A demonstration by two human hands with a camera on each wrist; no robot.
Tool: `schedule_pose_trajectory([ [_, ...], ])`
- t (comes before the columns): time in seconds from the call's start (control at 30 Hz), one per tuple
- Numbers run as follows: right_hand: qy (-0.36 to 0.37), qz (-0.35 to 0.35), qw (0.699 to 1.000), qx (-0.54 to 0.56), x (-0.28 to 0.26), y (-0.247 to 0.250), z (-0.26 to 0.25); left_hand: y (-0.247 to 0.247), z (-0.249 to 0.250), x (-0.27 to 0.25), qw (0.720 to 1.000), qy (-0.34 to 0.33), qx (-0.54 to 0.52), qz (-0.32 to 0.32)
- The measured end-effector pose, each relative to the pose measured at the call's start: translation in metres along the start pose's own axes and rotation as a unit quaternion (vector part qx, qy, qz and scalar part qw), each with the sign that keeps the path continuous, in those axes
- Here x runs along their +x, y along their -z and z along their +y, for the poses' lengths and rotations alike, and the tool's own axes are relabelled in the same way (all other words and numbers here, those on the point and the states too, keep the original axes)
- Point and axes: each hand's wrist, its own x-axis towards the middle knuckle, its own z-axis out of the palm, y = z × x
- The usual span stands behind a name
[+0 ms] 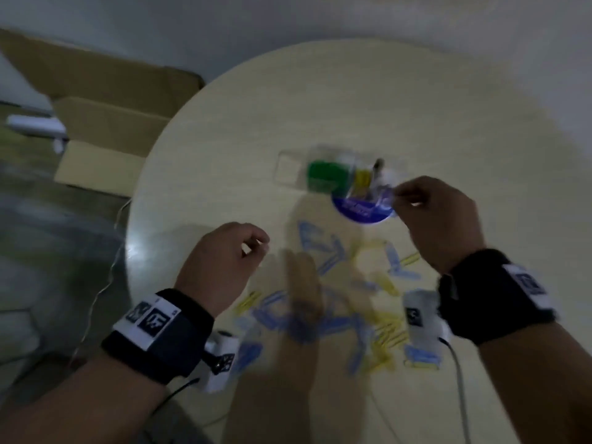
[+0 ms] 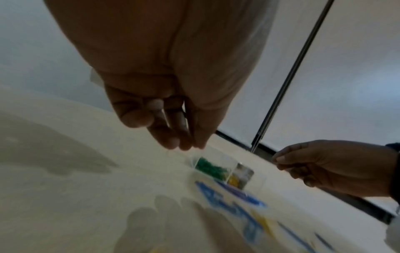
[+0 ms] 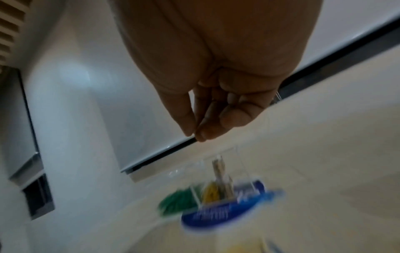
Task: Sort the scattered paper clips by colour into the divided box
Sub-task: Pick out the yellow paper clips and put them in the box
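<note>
Loose blue and yellow paper clips (image 1: 346,302) lie on the table (image 1: 416,116) nearest the person, short of the box. Light, thin, slippery wire: pinch one by its loop. Left hand (image 1: 224,261): fingertips bunched, contents not visible. Right hand (image 1: 439,216) is over the divided box (image 1: 333,174), pinching; can't tell what, too blurred.

- Clear plastic divided box (image 1: 290,169), open, on the bench; round blue label (image 1: 362,213) at its near edge.
- Compartments: green paper clips (image 1: 323,174) on the left, yellow paper clips (image 1: 362,181) beside them.
- Scattered blue paper clips (image 1: 323,248) and yellow paper clips (image 1: 386,334), mixed, near side of the box; heavily blurred.
</note>
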Motion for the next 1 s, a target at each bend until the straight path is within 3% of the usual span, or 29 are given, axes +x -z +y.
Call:
schedule_pose_trajectory([
  [0.13, 0.074, -0.109, 0.990, -0.053, -0.090, -0.027, 0.018, -0.009, -0.037, -0.073, 0.992, -0.013, 0.105, -0.069],
  [0.27, 0.186, -0.233, 0.942, -0.152, -0.166, -0.066, 0.033, -0.026, -0.047, -0.122, 0.988, -0.019, 0.115, -0.106],
  [0.4, 0.196, -0.292, 0.915, -0.197, -0.203, -0.075, 0.027, -0.036, -0.043, -0.137, 0.980, -0.065, 0.149, -0.112],
  [0.53, 0.214, -0.271, 0.922, -0.177, -0.207, -0.067, 0.024, -0.033, -0.040, -0.127, 0.986, -0.087, 0.133, -0.047],
  [0.6, 0.213, -0.212, 0.943, -0.144, -0.193, -0.060, 0.026, -0.032, -0.040, -0.111, 0.986, -0.092, 0.137, -0.021],
  [0.67, 0.171, -0.116, 0.973, -0.107, -0.169, -0.052, 0.034, -0.032, -0.041, -0.092, 0.986, -0.084, 0.141, -0.002],
  [0.77, 0.044, -0.013, 0.994, -0.096, -0.130, -0.040, 0.048, -0.033, -0.044, -0.068, 0.983, -0.068, 0.170, -0.014],
  [0.87, -0.063, -0.031, 0.993, -0.094, -0.103, -0.039, 0.052, -0.031, -0.042, -0.059, 0.978, -0.060, 0.195, -0.033],
  [1.0, -0.070, -0.077, 0.988, -0.116, -0.093, -0.047, 0.050, -0.026, -0.048, -0.051, 0.988, -0.021, 0.142, -0.051],
])
